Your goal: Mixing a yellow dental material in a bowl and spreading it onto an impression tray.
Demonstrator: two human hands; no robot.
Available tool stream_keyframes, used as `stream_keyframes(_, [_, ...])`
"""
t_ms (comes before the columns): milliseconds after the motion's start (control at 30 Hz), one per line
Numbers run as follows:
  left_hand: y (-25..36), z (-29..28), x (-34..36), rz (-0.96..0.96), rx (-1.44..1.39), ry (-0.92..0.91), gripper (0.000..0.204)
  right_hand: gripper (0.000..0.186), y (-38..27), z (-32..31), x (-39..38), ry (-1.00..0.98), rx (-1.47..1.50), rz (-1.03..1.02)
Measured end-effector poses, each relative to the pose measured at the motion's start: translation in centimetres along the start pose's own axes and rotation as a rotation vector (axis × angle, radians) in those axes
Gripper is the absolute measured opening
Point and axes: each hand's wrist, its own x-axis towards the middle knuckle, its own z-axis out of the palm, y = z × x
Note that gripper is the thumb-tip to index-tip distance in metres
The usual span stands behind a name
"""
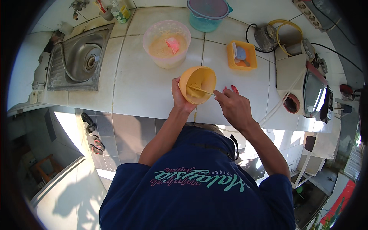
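Both hands are busy: the left hand (179, 97) has its grip closed on the rim of a tilted yellow bowl (198, 84), and the right hand (234, 107) pinches a thin stick (201, 90) reaching into it. The bowl hangs just above the white tiled table (145, 84), near a pink tub of batter (167, 44). Stirring or scraping seems underway; the next move likely needs a steady tilt.

Sunlit white tiled counter (145, 82), steel sink (78, 57), grey floor (65, 203).

Home kitchen: white tiled countertop (153, 84), inset stainless-steel sink with drain (82, 59), plastic mixing bowls, dish-soap bottles (120, 11) by tap.
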Motion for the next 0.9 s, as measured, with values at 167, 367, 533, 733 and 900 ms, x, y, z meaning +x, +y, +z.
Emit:
stream_keyframes(167, [-0.8,0.8,-1.0,-0.031,0.015,0.021,0.052,0.022,0.8,-1.2,-1.2,-0.018,-0.054,-0.019])
stream_keyframes(367, [-2.8,1.8,-1.9,-0.031,0.008,-0.024,0.052,0.023,1.6,-3.4,-3.3,0.138,0.149,-0.047])
stream_keyframes(533, [-5.4,3.5,-2.8,-0.004,0.046,-0.072,0.051,0.025,3.2,-2.9,-5.7,0.053,0.151,-0.061])
stream_keyframes(733, [-8.5,3.4,-3.7,0.076,0.068,0.195,0.053,0.024,6.1,-1.7,-9.4,-0.116,0.646,0.029])
stream_keyframes(900, [-11.0,2.6,-5.0,0.25,0.019,0.293,0.053,0.028,8.6,-3.8,-11.0,-0.524,1.315,0.507])
